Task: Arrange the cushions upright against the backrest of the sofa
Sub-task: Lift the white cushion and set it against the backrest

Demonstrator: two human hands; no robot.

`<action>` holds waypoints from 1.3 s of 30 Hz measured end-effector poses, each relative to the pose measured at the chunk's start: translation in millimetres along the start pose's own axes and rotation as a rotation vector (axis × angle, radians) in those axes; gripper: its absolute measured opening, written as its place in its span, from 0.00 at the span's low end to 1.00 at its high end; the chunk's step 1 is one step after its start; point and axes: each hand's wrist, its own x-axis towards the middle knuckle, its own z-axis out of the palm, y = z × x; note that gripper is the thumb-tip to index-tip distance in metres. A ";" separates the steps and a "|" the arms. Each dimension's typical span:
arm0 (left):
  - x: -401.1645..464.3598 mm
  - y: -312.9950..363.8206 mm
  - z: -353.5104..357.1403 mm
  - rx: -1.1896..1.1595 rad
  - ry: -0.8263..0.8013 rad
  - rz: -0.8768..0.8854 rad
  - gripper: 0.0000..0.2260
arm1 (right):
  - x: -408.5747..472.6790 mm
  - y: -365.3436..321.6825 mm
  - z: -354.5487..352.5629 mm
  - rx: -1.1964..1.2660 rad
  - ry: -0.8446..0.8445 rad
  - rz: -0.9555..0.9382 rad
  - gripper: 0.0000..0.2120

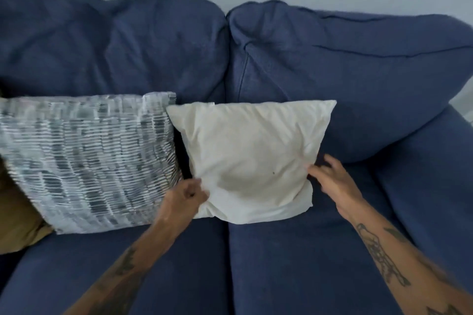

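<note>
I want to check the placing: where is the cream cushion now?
In the head view, the cream cushion leans on the sofa backrest near the middle, just right of the patterned cushion, between both hands.

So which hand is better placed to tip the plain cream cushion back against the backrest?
Probably the left hand: it already pinches the plain cream cushion at its lower left corner. The right hand lies open at the right edge, gripping nothing.
</note>
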 end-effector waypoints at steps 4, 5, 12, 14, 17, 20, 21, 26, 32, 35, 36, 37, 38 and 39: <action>-45.8 -12.2 -15.6 0.084 -0.056 -0.069 0.08 | -65.8 0.9 -42.5 -0.138 -0.021 0.086 0.26; -50.9 -6.3 -20.6 0.098 -0.049 -0.071 0.07 | -73.2 -5.6 -49.9 -0.152 -0.028 0.092 0.25; 3.7 81.1 -27.0 -0.144 0.098 -0.011 0.09 | -3.9 -71.6 -36.6 -0.061 -0.084 0.009 0.35; 29.6 74.8 -9.4 -0.154 0.109 -0.016 0.19 | 17.3 -64.4 -18.7 -0.054 -0.161 0.018 0.36; 60.5 47.5 23.8 -0.189 0.172 -0.039 0.43 | 38.1 -33.4 5.4 0.117 -0.253 0.024 0.38; 55.2 28.5 49.9 -0.293 0.203 -0.008 0.46 | 48.9 1.0 15.3 0.278 -0.226 -0.023 0.38; 48.7 27.7 53.3 -0.321 0.225 0.033 0.44 | 49.6 4.4 17.8 0.305 -0.208 -0.059 0.35; 14.4 48.8 76.3 -0.400 0.306 0.159 0.43 | 40.1 -0.7 -14.4 0.411 -0.182 -0.211 0.28; -10.8 102.6 132.2 -0.440 0.246 0.343 0.27 | 37.0 -23.2 -116.7 0.489 -0.144 -0.381 0.30; -2.5 116.0 174.4 -0.405 0.194 0.326 0.25 | 57.2 -3.8 -159.2 0.460 -0.119 -0.386 0.27; 2.9 115.2 187.4 -0.381 0.181 0.306 0.25 | 65.7 7.2 -167.4 0.452 -0.114 -0.371 0.26; 7.9 113.2 200.2 -0.363 0.168 0.278 0.26 | 75.3 20.2 -172.1 0.443 -0.115 -0.352 0.25; 13.1 108.9 210.9 -0.335 0.164 0.253 0.27 | 84.2 32.9 -173.7 0.433 -0.121 -0.331 0.25; 18.9 102.4 219.5 -0.305 0.167 0.238 0.28 | 92.9 44.9 -173.3 0.422 -0.132 -0.310 0.26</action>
